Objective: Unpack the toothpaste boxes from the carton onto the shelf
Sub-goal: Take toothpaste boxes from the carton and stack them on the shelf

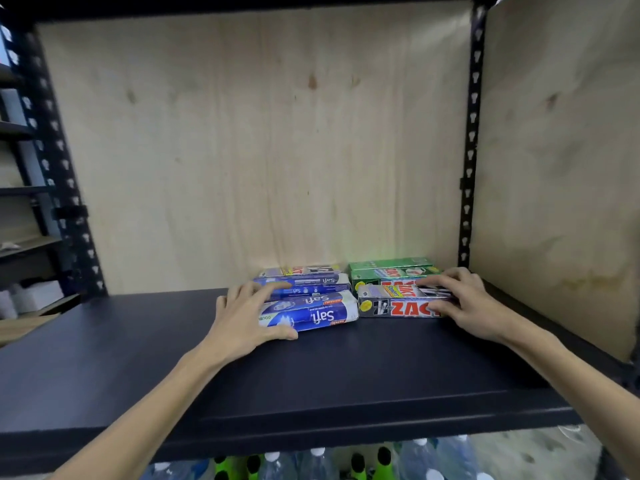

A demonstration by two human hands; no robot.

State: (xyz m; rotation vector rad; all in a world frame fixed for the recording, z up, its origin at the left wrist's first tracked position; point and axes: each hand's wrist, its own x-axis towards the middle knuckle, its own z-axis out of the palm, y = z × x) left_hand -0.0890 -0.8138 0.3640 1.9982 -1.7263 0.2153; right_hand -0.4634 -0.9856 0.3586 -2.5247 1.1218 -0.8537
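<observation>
Several toothpaste boxes lie in two rows at the back right of the dark shelf point(311, 372). My left hand point(242, 317) grips the left end of the front blue-and-white box point(311, 315), thumb on its front face and fingers over the top. Behind it lie another blue box point(311, 284) and a grey box point(301, 270). My right hand point(464, 303) holds the right end of the front black-and-red box point(398, 306). Green boxes point(391, 266) lie behind that one. The carton is out of view.
A plywood back panel point(259, 150) and a plywood side panel point(561, 168) close the bay. Black perforated uprights point(472, 133) stand at both back corners. Water bottles point(311, 462) and green-topped bottles fill the level below. Other shelving stands at the far left.
</observation>
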